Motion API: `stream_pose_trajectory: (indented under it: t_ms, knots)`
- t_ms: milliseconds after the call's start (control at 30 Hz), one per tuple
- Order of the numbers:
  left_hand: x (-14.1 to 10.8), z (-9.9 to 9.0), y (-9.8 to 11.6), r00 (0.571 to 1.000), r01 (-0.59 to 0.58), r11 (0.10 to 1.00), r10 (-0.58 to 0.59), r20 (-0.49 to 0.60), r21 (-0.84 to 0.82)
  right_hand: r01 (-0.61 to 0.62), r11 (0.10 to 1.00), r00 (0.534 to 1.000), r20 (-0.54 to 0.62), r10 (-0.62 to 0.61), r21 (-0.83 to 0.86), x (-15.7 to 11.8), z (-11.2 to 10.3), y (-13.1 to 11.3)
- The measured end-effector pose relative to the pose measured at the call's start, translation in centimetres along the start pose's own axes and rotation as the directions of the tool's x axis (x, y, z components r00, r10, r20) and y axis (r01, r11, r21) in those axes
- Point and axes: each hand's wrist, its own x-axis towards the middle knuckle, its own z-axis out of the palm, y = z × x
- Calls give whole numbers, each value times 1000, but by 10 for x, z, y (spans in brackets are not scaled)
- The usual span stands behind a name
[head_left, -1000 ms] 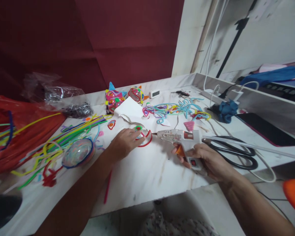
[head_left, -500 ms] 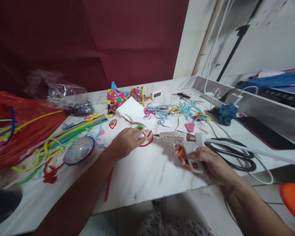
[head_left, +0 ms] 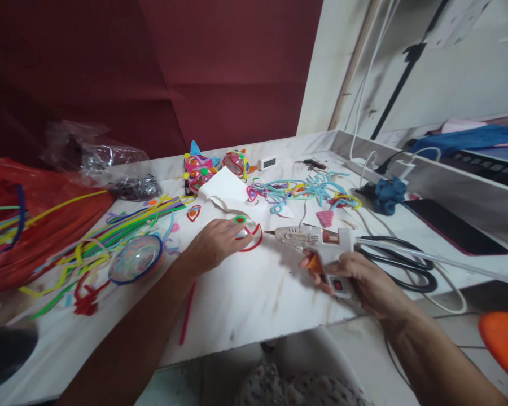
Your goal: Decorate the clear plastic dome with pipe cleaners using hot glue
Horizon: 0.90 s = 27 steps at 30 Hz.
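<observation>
My left hand (head_left: 214, 245) is closed at the fingertips on a red pipe-cleaner outline (head_left: 254, 242) with a pointed end, lying low over the table. A small green ring with a red centre (head_left: 240, 219) shows by the same fingers. My right hand (head_left: 359, 276) grips a white hot glue gun (head_left: 317, 239), with fingers around its orange trigger. The nozzle points left, just short of the red outline's right edge. A clear glue stick (head_left: 406, 254) juts from the gun's rear. Between the hands and the papers, the fingers partly hide the held piece.
Pipe cleaners (head_left: 152, 217) and a clear dome with a blue rim (head_left: 136, 259) lie left, beside a red plastic bag (head_left: 46, 225). Decorated figures (head_left: 201, 172) stand behind white paper (head_left: 226, 186). Coiled black cable (head_left: 410, 276) and a phone (head_left: 455, 225) are on the right.
The view has shifted very slightly. The glue gun's nozzle sits a touch farther right of the red outline; my left hand stays in place on it.
</observation>
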Motion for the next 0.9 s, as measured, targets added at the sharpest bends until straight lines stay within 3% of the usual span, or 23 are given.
stream_pose_trajectory:
  t_ms: [100,300,500,900]
  knots:
    - [-1,1,-2,998,-37,999,38,-59,5,1,1000,1000,-4,-1,2,-1,1,-1]
    - [-7,11,-4,992,15,997,-25,-122,-80,9,1000,1000,-9,-8,10,1,2,1]
    - [-10,15,-8,998,-13,999,10,-64,-52,6,1000,1000,-5,-6,-1,1,0,4]
    - [-6,9,-8,997,-40,999,39,-63,-16,-10,1000,1000,-12,10,27,2,2,7]
